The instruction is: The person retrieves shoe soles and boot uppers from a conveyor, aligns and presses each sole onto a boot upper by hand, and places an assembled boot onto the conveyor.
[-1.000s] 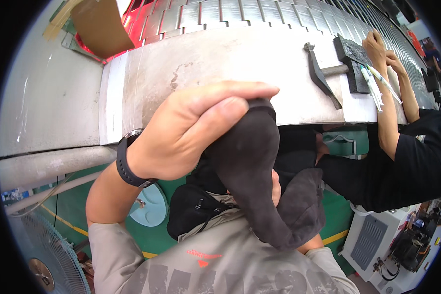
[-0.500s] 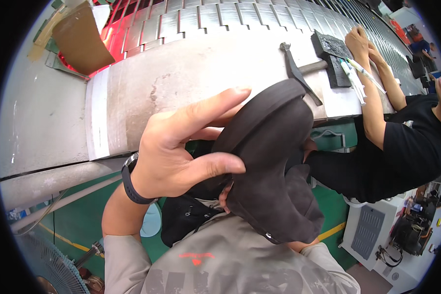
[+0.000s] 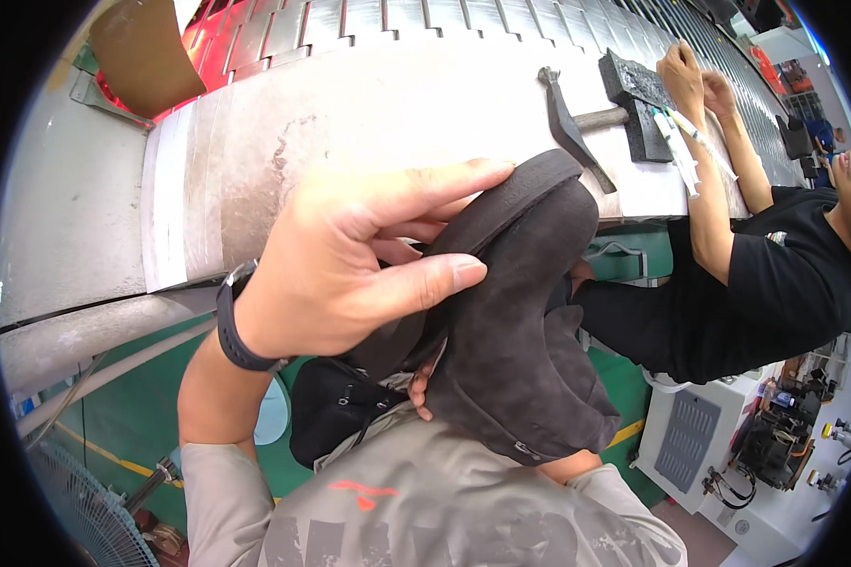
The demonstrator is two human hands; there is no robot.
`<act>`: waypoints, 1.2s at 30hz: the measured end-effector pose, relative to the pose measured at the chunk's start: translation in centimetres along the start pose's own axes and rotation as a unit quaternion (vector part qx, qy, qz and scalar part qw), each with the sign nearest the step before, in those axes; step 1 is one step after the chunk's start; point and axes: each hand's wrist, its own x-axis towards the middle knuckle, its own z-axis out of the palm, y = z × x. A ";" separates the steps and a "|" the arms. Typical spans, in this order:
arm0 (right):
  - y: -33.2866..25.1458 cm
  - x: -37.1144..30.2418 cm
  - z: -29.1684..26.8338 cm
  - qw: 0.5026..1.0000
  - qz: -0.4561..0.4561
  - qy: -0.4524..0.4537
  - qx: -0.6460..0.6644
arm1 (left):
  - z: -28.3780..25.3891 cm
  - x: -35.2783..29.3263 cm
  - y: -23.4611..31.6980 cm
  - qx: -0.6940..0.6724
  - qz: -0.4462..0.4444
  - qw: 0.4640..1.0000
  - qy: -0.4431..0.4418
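A dark brown suede ankle boot (image 3: 515,340) with a thick black sole (image 3: 501,203) is held in front of my chest, toe up and sole turned to the left. My left hand (image 3: 350,255), wearing a black-strapped watch, grips the sole: the thumb presses near the seam between sole and upper, and the fingers lie over the bottom. Behind the boot, my right hand (image 3: 420,389) supports it; only a few fingertips show by the heel, and the rest is hidden. A zip pull (image 3: 525,448) shows near the boot's top.
On the pale bench (image 3: 255,189) lie a hammer (image 3: 577,132), a black block (image 3: 645,104) and white syringe-like tubes (image 3: 676,146). A slatted metal conveyor (image 3: 397,19) runs behind. At right, a co-worker (image 3: 775,293) rests both arms on the bench. A fan (image 3: 90,506) stands lower left.
My left thumb has shifted up along the sole to the seam, and the index finger now lies on the sole nearer the toe. The boot has tilted slightly.
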 end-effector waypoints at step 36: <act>-0.5 1.9 -2.0 0.984 -0.166 -0.010 0.071 | 6.3 -2.7 -4.5 0.112 0.065 0.985 0.118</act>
